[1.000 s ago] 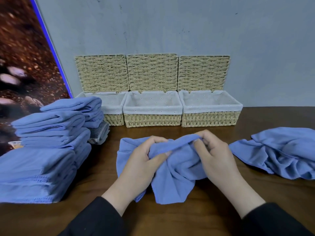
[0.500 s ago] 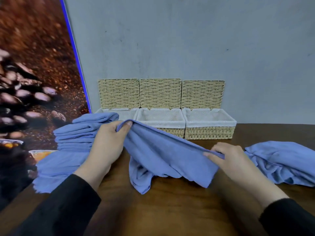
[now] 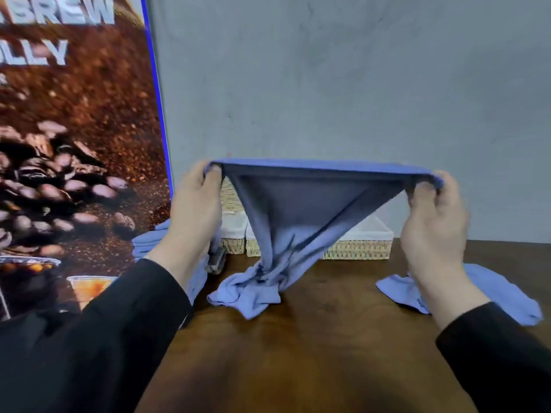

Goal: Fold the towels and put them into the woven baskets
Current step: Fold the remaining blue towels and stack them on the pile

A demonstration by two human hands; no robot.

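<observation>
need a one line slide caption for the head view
Both hands, left and right, stretch a blue towel by its top corners above a wooden table, woven baskets behind.

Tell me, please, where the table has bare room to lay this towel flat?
Bare wood lies in front, between the sleeves, below the held towel. Crowded: folded stack left, loose towel right, baskets behind.

1. One camera only, worn on the person's head, looking forward and a little down across the table (image 3: 328,338).
2. It sits close: both sleeves enter from the bottom corners, the left hand (image 3: 193,210) at 10 o'clock and the right hand (image 3: 432,222) at 2 o'clock.
3. It faces the wall (image 3: 328,84) at 12 o'clock, with a poster (image 3: 74,129) filling 9 to 11 o'clock.
4. The wide lens bends the edges.
</observation>
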